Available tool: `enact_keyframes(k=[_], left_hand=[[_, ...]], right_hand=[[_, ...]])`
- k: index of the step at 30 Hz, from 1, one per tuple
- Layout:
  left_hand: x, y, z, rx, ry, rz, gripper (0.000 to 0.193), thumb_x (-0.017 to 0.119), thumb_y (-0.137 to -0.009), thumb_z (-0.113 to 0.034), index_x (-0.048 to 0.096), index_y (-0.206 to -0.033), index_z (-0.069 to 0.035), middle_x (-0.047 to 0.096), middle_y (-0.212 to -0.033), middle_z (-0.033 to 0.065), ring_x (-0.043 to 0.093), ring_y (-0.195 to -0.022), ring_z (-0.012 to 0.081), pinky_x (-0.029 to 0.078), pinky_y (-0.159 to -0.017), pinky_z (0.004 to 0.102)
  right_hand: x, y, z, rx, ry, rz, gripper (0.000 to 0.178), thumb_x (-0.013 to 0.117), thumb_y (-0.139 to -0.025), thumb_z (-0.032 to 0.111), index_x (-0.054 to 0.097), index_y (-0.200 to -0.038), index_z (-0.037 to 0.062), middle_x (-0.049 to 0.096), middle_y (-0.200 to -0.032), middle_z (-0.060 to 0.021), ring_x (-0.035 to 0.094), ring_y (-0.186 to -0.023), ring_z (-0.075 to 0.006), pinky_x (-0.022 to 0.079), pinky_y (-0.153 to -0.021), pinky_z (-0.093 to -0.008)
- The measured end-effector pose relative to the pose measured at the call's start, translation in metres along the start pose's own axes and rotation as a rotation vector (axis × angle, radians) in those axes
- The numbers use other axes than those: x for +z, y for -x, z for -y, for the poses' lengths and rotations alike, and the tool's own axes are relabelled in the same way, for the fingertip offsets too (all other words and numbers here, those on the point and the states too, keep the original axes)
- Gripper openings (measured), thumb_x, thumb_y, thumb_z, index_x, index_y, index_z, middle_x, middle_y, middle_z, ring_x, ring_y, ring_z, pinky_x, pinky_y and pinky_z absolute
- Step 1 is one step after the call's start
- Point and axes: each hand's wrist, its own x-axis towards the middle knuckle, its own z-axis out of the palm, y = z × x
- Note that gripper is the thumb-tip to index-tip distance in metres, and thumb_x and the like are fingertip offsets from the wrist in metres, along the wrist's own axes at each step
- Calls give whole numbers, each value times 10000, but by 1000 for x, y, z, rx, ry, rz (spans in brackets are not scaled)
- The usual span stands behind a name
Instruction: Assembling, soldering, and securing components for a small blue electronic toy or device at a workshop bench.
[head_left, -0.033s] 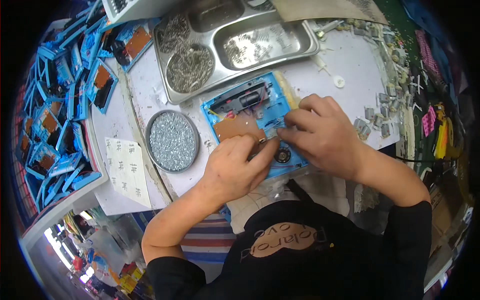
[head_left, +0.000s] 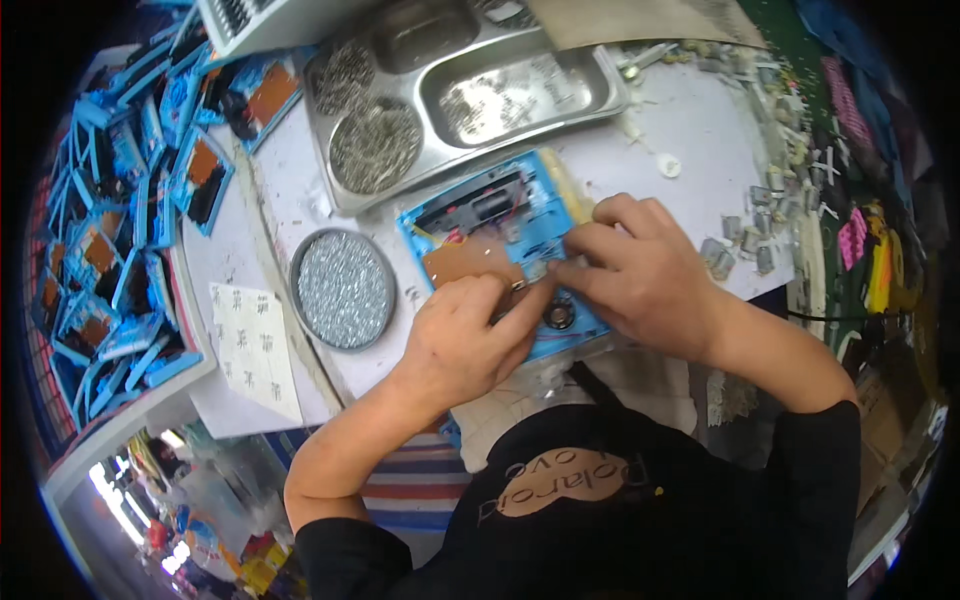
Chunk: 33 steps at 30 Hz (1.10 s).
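An open blue plastic case (head_left: 547,218) lies on the table in front of me. Inside it sit a brown circuit board (head_left: 465,263), a black mechanism (head_left: 485,203), thin wires and a round black part (head_left: 560,315). My left hand (head_left: 462,335) rests over the near edge of the board, thumb and forefinger closed at a small metallic bit. From the right, my right hand (head_left: 645,275) reaches over the case with its fingers pinched together, close to the left fingertips. What lies between the right fingers is hidden.
A grey round dish (head_left: 343,288) of small metal pieces stands left of the case. Behind is a steel compartment tray (head_left: 455,150) of metal parts. Many similar blue cases (head_left: 130,240) are piled at far left. Small motors (head_left: 745,240) lie at right; a marked paper sheet (head_left: 250,350) lies left.
The whole view has shifted slightly. Both hands stay at the same spot on the case, with no visible change of grip.
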Motion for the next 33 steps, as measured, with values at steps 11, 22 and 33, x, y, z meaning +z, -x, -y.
enact_keyframes(k=[11, 22, 33], left_hand=[[-21, -13, -23, -224, 178, 103, 514, 774, -779, -93, 642, -1271, -26, 625, -956, 131, 607, -816, 302, 498, -718, 393], [-37, -75, -37, -210, 442, 48, 375, 744, -880, -108, 646, -1222, 12, 641, -829, 89, 591, -674, 165, 471, -581, 324], [-12, -132, -51, -500, 1205, 508, 229, 679, -991, -139, 615, -1159, 3, 581, -854, -53, 475, -698, -3, 363, -579, 185]], right_hand=[[-111, 102, -89, 826, 431, -433, 142, 672, -832, 153, 732, -905, 46, 704, -966, -132, 626, -956, -337, 509, -858, -419], [-115, 40, -88, 894, 227, -382, 311, 742, -808, 282, 717, -996, 35, 722, -894, -168, 700, -807, -337, 550, -721, -454], [-65, 69, -6, 504, -1019, -542, 320, 796, -786, 11, 693, -1088, 18, 677, -1003, -135, 662, -815, -268, 533, -734, -338]])
